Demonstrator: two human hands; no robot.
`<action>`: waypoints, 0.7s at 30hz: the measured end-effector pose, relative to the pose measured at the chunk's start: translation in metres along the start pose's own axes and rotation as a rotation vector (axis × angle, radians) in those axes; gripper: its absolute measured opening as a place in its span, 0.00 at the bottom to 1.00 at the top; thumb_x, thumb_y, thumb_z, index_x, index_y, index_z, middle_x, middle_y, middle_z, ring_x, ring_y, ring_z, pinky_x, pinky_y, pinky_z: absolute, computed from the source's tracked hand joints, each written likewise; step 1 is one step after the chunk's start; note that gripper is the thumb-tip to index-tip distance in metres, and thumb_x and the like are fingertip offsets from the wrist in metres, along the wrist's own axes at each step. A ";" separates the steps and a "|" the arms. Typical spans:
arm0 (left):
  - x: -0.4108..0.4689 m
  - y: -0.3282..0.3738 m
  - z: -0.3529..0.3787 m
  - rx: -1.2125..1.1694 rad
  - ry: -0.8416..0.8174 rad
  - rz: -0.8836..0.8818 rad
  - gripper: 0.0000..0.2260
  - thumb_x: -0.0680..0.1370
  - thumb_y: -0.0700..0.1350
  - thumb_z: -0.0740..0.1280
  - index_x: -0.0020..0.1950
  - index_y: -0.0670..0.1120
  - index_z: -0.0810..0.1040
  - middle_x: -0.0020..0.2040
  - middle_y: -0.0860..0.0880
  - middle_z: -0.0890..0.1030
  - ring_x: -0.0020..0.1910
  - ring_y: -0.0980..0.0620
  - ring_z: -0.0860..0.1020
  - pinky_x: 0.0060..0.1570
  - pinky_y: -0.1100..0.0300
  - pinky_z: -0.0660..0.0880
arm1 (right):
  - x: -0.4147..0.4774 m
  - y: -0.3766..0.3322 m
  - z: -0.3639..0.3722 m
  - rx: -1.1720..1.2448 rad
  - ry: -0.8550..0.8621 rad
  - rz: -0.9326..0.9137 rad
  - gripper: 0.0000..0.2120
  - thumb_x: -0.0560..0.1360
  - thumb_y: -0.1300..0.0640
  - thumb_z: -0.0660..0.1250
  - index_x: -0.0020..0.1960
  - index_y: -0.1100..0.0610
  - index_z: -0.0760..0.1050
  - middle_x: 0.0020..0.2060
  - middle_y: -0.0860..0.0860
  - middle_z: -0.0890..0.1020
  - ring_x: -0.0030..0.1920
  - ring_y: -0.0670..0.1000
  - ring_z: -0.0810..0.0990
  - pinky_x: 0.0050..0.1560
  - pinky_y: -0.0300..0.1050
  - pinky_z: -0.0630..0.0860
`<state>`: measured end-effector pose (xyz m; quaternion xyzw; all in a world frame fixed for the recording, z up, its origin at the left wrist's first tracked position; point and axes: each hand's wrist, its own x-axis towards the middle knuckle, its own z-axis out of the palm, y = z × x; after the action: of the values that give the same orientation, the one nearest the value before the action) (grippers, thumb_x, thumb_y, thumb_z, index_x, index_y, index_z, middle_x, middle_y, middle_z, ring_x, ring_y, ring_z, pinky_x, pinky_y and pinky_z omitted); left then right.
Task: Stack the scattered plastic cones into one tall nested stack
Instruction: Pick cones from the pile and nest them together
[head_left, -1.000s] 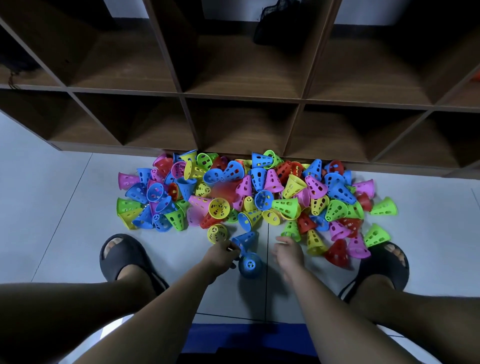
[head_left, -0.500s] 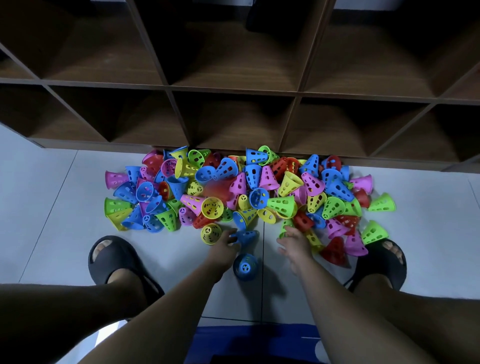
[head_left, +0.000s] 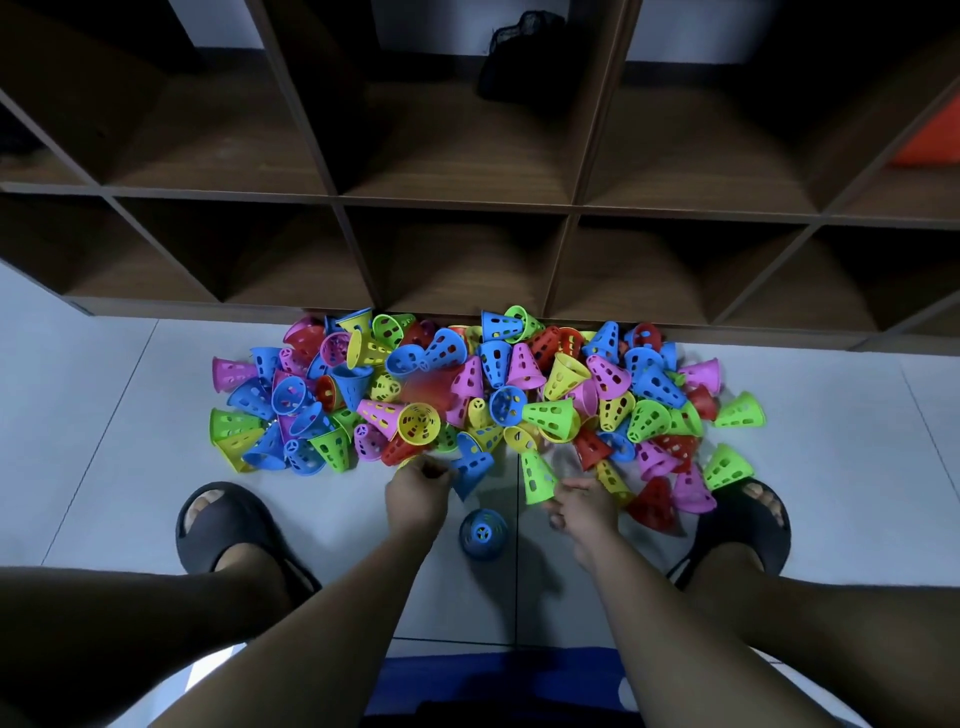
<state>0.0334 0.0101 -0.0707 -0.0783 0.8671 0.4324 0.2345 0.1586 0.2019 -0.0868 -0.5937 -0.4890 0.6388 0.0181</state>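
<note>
A heap of perforated plastic cones (head_left: 524, 400) in blue, yellow, green, pink and red lies on the floor against the shelf. One blue cone (head_left: 483, 532) stands alone on the tile between my hands. My left hand (head_left: 418, 493) has its fingers curled over a yellow cone (head_left: 408, 462) at the heap's near edge, and that cone is almost wholly hidden. A tilted blue cone (head_left: 472, 465) lies against the hand's fingers. My right hand (head_left: 584, 506) pinches the wide rim of a green cone (head_left: 537, 475), whose narrow end points to the heap.
A dark wooden cubby shelf (head_left: 457, 208) stands right behind the heap. My feet in black slippers, the left slipper (head_left: 218, 525) and the right slipper (head_left: 748, 525), flank the work spot. Grey floor tiles (head_left: 104, 415) stretch to both sides.
My right hand has pulled the green cone out of the heap toward me. My left hand has shifted left and forward, off the tilted blue cone and onto the yellow cone.
</note>
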 end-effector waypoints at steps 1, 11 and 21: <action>-0.001 0.003 -0.001 -0.049 0.004 -0.010 0.06 0.76 0.45 0.77 0.44 0.52 0.82 0.42 0.54 0.85 0.44 0.52 0.83 0.44 0.56 0.79 | -0.005 -0.003 0.000 0.034 -0.020 0.007 0.07 0.81 0.67 0.67 0.58 0.59 0.76 0.50 0.57 0.85 0.43 0.54 0.87 0.35 0.45 0.79; -0.004 0.021 -0.008 -0.338 -0.155 -0.050 0.07 0.84 0.41 0.69 0.49 0.46 0.86 0.44 0.46 0.87 0.42 0.46 0.81 0.45 0.52 0.79 | -0.043 -0.029 0.003 0.288 -0.358 0.144 0.14 0.83 0.71 0.59 0.59 0.58 0.79 0.43 0.57 0.82 0.37 0.50 0.75 0.36 0.42 0.68; -0.017 0.015 -0.005 -0.172 -0.212 0.128 0.06 0.83 0.41 0.69 0.49 0.46 0.85 0.41 0.51 0.86 0.39 0.54 0.80 0.43 0.60 0.77 | -0.054 -0.030 0.006 0.233 -0.425 0.097 0.15 0.81 0.72 0.61 0.54 0.57 0.82 0.41 0.56 0.81 0.35 0.49 0.70 0.34 0.43 0.69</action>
<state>0.0417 0.0142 -0.0489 0.0038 0.8005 0.5249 0.2892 0.1530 0.1820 -0.0285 -0.4627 -0.3757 0.8016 -0.0473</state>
